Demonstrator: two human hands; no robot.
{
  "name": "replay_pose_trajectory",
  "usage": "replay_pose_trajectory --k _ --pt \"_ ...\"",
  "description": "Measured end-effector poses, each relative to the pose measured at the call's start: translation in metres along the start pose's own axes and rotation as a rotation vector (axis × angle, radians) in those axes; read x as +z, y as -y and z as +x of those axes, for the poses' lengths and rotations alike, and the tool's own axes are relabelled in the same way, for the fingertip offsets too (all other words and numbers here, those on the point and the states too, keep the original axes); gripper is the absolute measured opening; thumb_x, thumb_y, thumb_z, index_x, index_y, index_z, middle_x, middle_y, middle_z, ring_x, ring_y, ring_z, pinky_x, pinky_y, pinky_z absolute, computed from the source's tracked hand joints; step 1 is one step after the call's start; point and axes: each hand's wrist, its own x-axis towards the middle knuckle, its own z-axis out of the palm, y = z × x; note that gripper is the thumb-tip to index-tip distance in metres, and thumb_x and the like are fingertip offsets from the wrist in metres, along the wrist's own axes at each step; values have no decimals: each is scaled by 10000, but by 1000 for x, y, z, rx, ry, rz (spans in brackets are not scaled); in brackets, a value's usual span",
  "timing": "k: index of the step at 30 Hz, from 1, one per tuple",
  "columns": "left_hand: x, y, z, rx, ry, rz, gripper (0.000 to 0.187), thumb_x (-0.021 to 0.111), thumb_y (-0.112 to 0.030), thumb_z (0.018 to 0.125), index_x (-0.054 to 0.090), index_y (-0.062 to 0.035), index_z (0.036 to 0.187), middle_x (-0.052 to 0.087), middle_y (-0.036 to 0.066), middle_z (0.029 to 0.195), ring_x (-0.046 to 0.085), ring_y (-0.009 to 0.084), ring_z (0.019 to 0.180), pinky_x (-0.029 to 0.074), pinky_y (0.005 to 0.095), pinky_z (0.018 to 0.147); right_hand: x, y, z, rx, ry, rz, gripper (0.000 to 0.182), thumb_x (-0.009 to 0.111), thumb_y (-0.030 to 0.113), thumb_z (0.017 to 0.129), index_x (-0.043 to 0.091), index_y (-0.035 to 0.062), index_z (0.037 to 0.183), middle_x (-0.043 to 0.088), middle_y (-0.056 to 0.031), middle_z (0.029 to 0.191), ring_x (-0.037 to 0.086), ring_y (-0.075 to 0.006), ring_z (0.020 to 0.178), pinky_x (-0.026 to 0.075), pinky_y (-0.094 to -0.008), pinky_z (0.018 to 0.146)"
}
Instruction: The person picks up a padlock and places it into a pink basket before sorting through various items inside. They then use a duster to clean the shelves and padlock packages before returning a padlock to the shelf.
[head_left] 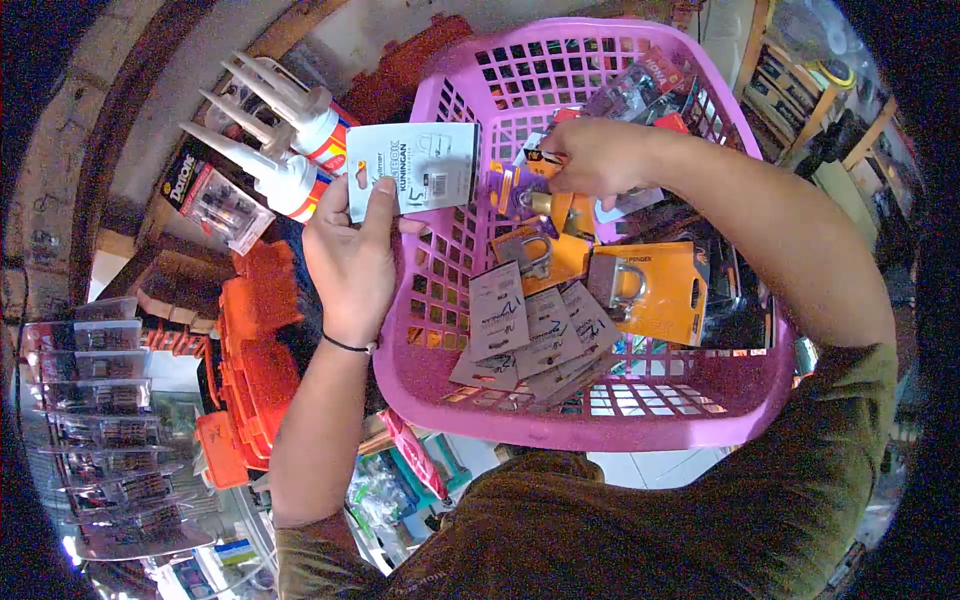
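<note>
My left hand (350,265) is closed on a white padlock card (430,165), printed with "KUNINGAN" and a handwritten 15, at the basket's left rim. The thumb lies over the card's lower edge. Inside the pink plastic basket (560,434), my right hand (612,158) has its fingers bent down around an orange and purple padlock pack (508,192) showing a brass-coloured lock. Its fingertips are partly hidden. Below it lie an orange padlock pack (667,300) with a grey lock and several overlapping grey-white cards (545,330) with handwritten marks.
Several nozzled bottles (290,160) stand left of the basket, beside a blister pack (222,208) marked "Dextone". Orange plastic cases (255,350) are stacked below them. Clear packs (105,430) hang in a row at far left. More packaged goods (640,90) fill the basket's back.
</note>
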Motion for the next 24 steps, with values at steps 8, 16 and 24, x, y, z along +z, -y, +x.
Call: replay_pose_trajectory --k 8,16,24 --pt "-1 -4 -2 -33 44 51 172 516 -96 864 555 62 921 622 99 828 582 107 593 475 214 538 12 -14 14 -109 -446 -349 325 622 184 740 573 -14 992 596 -242 876 592 -361 826 474 -399 733" --pt "0 1 -3 -19 35 33 166 514 -95 865 561 54 919 625 96 817 582 105 592 472 214 534 7 -22 18 -125 -415 -369 334 613 20 625 586 -5 957 605 -217 861 594 -343 836 472 -380 734" --pt "0 -1 -3 -6 26 55 178 533 -97 853 568 59 931 616 79 779 557 86 568 465 212 523 -7 -29 20 -151 -510 -267 279 526 -73 630 611 -5 886 618 -177 828 603 -284 825 462 -341 737"
